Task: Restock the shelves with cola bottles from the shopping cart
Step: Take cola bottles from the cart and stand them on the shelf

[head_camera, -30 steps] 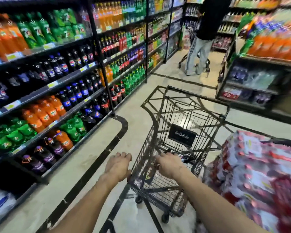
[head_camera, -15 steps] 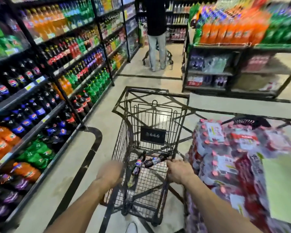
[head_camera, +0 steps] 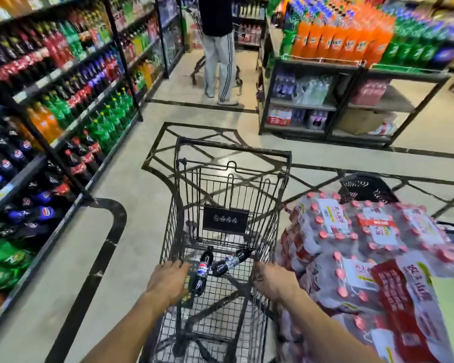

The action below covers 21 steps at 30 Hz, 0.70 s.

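— Left to right, what's where?
— The shelves (head_camera: pixel 63 106) of soft drinks run along the left. Next comes the left hand (head_camera: pixel 168 279), its fingers (head_camera: pixel 173 264) curled over the near edge of the cart (head_camera: pixel 233 146), gripping it.
— And the cola?
— Two cola bottles lie flat on the cart floor. The first bottle (head_camera: pixel 202 271) is just right of the left hand and below it. Its long axis runs away from the person, cap at the far end. The second bottle (head_camera: pixel 230 262) slants beside it, cap toward the far right, roughly between the hands.
— The right hand?
— The right hand (head_camera: pixel 275 280) grips the same edge, with water packs (head_camera: pixel 351 258) just beyond it.
— Which hand should reach?
— I'd judge the left. It's nearer the first bottle and the shelves. It must let go, then dip down and take the bottle across its body.
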Tool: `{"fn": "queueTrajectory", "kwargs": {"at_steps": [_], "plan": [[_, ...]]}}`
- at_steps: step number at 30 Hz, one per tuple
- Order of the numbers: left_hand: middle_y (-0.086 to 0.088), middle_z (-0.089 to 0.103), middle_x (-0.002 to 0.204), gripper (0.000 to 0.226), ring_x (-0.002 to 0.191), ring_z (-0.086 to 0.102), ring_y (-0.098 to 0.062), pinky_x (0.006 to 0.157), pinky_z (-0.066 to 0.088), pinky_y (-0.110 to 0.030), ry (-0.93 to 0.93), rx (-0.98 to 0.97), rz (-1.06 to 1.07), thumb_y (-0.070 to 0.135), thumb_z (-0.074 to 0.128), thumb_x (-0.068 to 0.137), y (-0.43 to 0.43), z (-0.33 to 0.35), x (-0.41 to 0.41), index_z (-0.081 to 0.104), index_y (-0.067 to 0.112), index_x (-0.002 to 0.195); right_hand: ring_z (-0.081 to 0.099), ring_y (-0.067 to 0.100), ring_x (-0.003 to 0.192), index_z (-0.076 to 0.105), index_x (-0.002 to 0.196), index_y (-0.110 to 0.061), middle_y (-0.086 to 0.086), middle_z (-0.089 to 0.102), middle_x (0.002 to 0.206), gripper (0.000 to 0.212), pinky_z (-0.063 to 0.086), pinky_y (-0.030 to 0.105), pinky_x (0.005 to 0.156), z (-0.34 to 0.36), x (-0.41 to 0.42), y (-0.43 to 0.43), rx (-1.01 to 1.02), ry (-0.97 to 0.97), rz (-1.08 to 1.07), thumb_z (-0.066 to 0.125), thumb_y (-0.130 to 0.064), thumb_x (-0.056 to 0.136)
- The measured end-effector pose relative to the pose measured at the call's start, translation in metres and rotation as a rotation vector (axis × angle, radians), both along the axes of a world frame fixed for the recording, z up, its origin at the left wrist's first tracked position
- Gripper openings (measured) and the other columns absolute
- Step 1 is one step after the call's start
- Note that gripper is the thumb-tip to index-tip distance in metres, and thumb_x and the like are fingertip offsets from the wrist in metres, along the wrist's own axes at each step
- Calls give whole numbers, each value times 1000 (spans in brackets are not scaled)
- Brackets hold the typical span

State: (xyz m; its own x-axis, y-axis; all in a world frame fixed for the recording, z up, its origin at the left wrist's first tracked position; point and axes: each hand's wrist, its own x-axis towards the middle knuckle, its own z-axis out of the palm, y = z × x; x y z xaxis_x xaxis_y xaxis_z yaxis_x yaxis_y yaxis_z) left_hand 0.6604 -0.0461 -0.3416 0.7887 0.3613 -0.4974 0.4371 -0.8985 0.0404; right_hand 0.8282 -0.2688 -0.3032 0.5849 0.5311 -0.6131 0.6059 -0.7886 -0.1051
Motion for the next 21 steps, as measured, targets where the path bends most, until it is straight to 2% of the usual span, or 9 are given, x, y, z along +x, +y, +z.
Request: {"fn": "queueTrajectory", "kwargs": {"at_steps": [3, 6, 9, 10, 12, 14, 17, 21], "plan": [[-3, 39, 155, 70, 145, 33, -24, 123, 19, -43, 22, -54, -12, 35, 64, 94, 24, -25, 17, 30, 20, 153, 69, 25, 99, 49, 139, -15, 6, 67, 113, 42, 60, 42, 89, -23, 7, 20, -22, 21, -59, 53, -30, 100], [-7, 35, 158, 70, 147, 30, -26, 123, 20, -44, 53, -78, -39, 32, 62, 96, 42, -55, 33, 27, 18, 154, 68, 26, 98, 48, 137, -20, 7, 68, 120, 41, 57, 41, 89, -54, 10, 36, -19, 91, -141, 57, -34, 100], [-8, 41, 154, 64, 142, 38, -29, 120, 30, -48, 71, -88, -63, 27, 62, 96, 56, -88, 49, 32, 18, 152, 70, 20, 89, 49, 133, -23, 3, 70, 112, 40, 59, 41, 86, -101, 22, 49, 22, 196, -263, 60, -38, 98], [-8, 43, 152, 65, 141, 40, -28, 120, 30, -49, 75, -95, -72, 25, 63, 94, 60, -102, 54, 33, 19, 151, 69, 17, 86, 49, 134, -22, 1, 69, 108, 39, 59, 37, 83, -114, 27, 55, 32, 216, -294, 60, -34, 98], [-7, 43, 153, 70, 141, 38, -28, 121, 26, -51, 100, -122, -76, 23, 68, 91, 66, -135, 63, 32, 20, 151, 66, 12, 83, 51, 132, -19, -3, 63, 103, 34, 55, 21, 71, -137, 37, 65, 60, 249, -361, 61, -27, 100], [-7, 38, 156, 72, 145, 33, -30, 123, 22, -52, 115, -131, -53, 24, 69, 90, 70, -167, 72, 31, 21, 151, 63, 7, 83, 49, 120, -19, -5, 55, 103, 21, 44, 8, 56, -171, 50, 71, 81, 286, -423, 59, -22, 102], [-8, 30, 161, 73, 149, 25, -32, 124, 17, -54, 131, -138, -46, 24, 67, 92, 72, -209, 84, 28, 19, 153, 52, 1, 67, 55, 126, -12, -2, 61, 105, 28, 40, 13, 54, -231, 62, 80, 157, 329, -541, 60, -25, 102], [-10, 38, 156, 75, 143, 35, -31, 121, 26, -53, 148, -152, -35, 28, 68, 92, 69, -274, 99, 27, 20, 154, 58, 11, 73, 54, 119, -17, -1, 65, 101, 23, 45, 19, 57, -297, 74, 89, 211, 370, -769, 65, -21, 99]]}}
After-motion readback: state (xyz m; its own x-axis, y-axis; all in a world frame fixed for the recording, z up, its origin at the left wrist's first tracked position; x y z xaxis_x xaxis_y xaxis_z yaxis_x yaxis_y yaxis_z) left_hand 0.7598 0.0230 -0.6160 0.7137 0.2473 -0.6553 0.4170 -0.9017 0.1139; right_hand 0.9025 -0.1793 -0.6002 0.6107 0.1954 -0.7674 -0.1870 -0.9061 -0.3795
